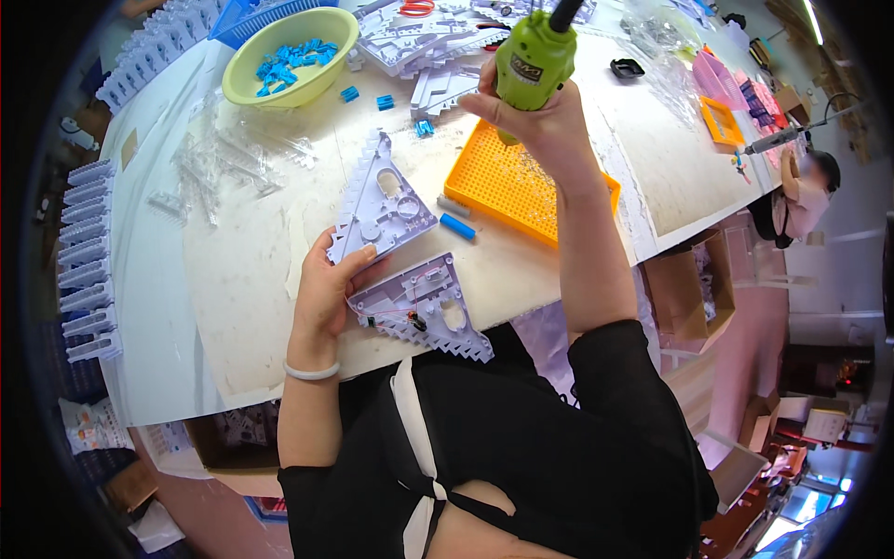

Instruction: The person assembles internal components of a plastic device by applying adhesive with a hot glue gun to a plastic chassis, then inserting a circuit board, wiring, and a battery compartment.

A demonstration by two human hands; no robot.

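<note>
My left hand (328, 284) is closed on the lower edge of a pale lilac triangular plastic shell (386, 200), thumb on its inner face. Just below it lies a matching shell half (424, 303) with red wires and small parts inside, near the table's front edge. My right hand (549, 130) grips a green electric screwdriver (533, 65), raised above an orange perforated tray (503, 177) of small screws. Between the shells and the tray rest a blue cylindrical battery (457, 227) and a grey cylinder (453, 206).
A yellow bowl (237, 79) of blue clips stands at the back left, with loose blue clips (386, 102) beside it. Clear plastic parts (219, 158) lie left; lilac shells (419, 42) pile up behind. Another person (808, 196) sits at the far right.
</note>
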